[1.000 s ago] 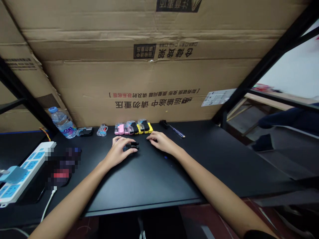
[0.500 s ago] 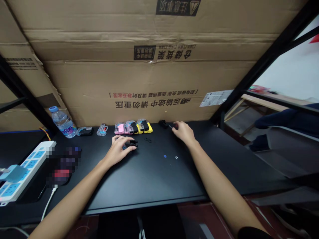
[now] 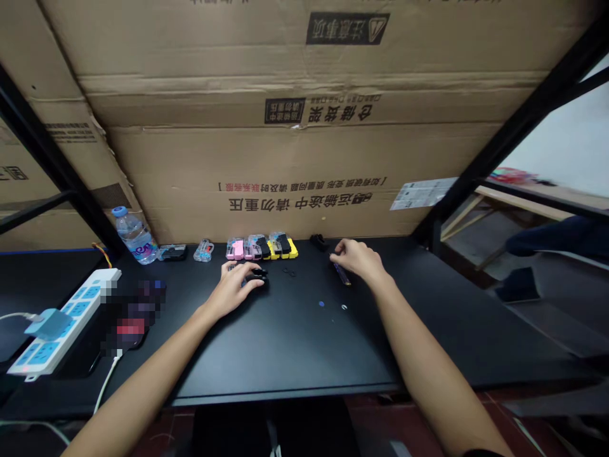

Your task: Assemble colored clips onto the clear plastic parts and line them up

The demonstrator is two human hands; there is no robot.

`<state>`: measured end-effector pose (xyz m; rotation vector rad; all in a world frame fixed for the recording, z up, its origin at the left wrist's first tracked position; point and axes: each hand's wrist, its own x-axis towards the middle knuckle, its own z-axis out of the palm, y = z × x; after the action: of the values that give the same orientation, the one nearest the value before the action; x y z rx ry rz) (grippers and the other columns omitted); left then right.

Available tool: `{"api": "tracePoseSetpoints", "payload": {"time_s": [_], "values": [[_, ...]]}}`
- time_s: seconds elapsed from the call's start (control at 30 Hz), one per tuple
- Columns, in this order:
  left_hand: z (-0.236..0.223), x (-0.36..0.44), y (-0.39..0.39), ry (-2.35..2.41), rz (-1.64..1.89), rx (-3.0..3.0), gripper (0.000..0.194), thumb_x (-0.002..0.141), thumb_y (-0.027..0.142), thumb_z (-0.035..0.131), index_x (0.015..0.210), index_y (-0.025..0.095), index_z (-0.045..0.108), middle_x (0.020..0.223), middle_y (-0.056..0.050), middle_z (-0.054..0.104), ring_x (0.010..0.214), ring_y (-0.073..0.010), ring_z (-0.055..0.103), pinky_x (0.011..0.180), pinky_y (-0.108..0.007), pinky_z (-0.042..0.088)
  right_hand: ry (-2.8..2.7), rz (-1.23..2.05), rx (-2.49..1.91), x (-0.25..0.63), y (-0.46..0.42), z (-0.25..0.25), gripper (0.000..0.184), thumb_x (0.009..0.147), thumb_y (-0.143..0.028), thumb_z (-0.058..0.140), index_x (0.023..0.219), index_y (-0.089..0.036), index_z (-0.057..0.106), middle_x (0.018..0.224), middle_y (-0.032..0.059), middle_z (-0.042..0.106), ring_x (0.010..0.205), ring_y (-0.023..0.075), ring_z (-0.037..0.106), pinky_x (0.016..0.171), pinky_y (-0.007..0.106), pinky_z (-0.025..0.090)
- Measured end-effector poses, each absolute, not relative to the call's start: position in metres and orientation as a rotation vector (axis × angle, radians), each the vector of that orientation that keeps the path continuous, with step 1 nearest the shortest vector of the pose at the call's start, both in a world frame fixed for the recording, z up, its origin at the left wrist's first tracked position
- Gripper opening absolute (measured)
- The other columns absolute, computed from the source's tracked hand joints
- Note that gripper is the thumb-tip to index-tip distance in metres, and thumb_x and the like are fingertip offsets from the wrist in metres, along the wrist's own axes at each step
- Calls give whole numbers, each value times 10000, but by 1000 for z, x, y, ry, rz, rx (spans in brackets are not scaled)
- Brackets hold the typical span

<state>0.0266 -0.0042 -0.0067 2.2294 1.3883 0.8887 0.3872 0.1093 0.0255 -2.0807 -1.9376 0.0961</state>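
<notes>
My left hand (image 3: pixel 233 287) rests on the desk, its thumb and fingers curled around a small black plastic piece (image 3: pixel 259 275) with a clear part. The palm hides much of that piece. Farther right, my right hand (image 3: pixel 360 259) pinches a slim dark stick-like object (image 3: pixel 341 274), which slants down toward the desktop; its kind is not clear. Just behind those fingers lies a crumpled-looking black item (image 3: pixel 318 242). Thin black loops (image 3: pixel 288 272) lie between the hands. Nearer me are a small blue disc (image 3: pixel 321 304) and a small white ring-like piece (image 3: pixel 344 307).
Pink, black and yellow clear-topped cases (image 3: pixel 261 247) line the back beside cardboard (image 3: pixel 304 158). To their left stand a clear case (image 3: pixel 204 251), a black case (image 3: pixel 172 252) and a water bottle (image 3: pixel 137 238). A power strip (image 3: pixel 61 324) and a blurred-out device (image 3: pixel 130 324) occupy the left.
The view has shifted slightly. My right hand has drawn a little nearer from the black item, and the slim object now points down toward me. My left hand keeps its hold.
</notes>
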Motion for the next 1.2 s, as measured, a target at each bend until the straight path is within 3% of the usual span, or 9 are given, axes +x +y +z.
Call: {"api": "tracePoseSetpoints", "payload": {"time_s": [0.17, 0.37, 0.5, 0.63, 0.77, 0.87, 1.0, 1.2], "values": [[-8, 27, -4, 1400, 872, 2240, 268, 1078, 440, 552, 1284, 270, 571, 1211, -34, 788, 1120, -227, 710, 1248, -538, 207, -1785, 35, -1575, 357, 93, 32, 157, 859, -374, 647, 845, -248, 740, 675, 29, 699, 637, 214, 671, 569, 279, 446], [-5, 27, -5, 1407, 840, 2272, 270, 1055, 447, 596, 1264, 278, 596, 1183, -16, 778, 1075, -217, 708, 1252, -523, 216, -1981, 223, -1100, 319, 77, 18, 313, 944, -325, 588, 1177, -202, 757, 636, -22, 634, 520, 150, 564, 575, 268, 458], [-3, 26, -5, 1393, 846, 2276, 257, 1061, 437, 590, 1269, 286, 600, 1168, -4, 774, 1053, -207, 714, 1263, -514, 203, -1980, 291, -954, 313, 74, 9, 486, 1021, -300, 516, 1479, -174, 617, 670, -48, 581, 542, 126, 500, 605, 255, 461], [-3, 25, -4, 1403, 848, 2286, 276, 1064, 439, 587, 1289, 279, 586, 1160, -10, 776, 1056, -210, 718, 1263, -513, 200, -1974, 352, -888, 314, 72, 8, 594, 1029, -293, 523, 1606, -162, 477, 691, -60, 564, 557, 119, 483, 618, 253, 471], [-6, 26, -3, 1381, 835, 2306, 295, 1093, 403, 521, 1358, 276, 534, 1260, -34, 761, 1199, -220, 696, 1268, -505, 195, -1990, 374, -830, 308, 63, 14, 481, 1016, -309, 570, 1480, -197, 629, 689, -41, 614, 537, 122, 498, 583, 256, 480], [-7, 26, -3, 1359, 850, 2303, 285, 1114, 347, 452, 1388, 278, 492, 1295, -42, 765, 1308, -218, 655, 1281, -509, 173, -2156, 436, -759, 297, 54, 14, 359, 981, -372, 652, 1298, -233, 750, 817, 17, 726, 620, 152, 610, 630, 283, 543], [-9, 27, -4, 1345, 893, 2272, 282, 1117, 318, 428, 1388, 264, 481, 1313, -58, 767, 1344, -224, 630, 1282, -516, 201, -2340, 470, -762, 283, 45, 4, 463, 925, -410, 759, 1351, -235, 711, 1081, 89, 774, 880, 227, 718, 839, 376, 600], [-14, 28, -4, 1354, 939, 2277, 299, 1109, 335, 465, 1399, 273, 508, 1407, -64, 716, 1424, -246, 550, 1254, -512, 310, -2316, 482, -773, 278, 45, -8, 242, 982, -338, 695, 1186, -218, 740, 1021, 83, 757, 920, 228, 722, 853, 364, 584]]}}
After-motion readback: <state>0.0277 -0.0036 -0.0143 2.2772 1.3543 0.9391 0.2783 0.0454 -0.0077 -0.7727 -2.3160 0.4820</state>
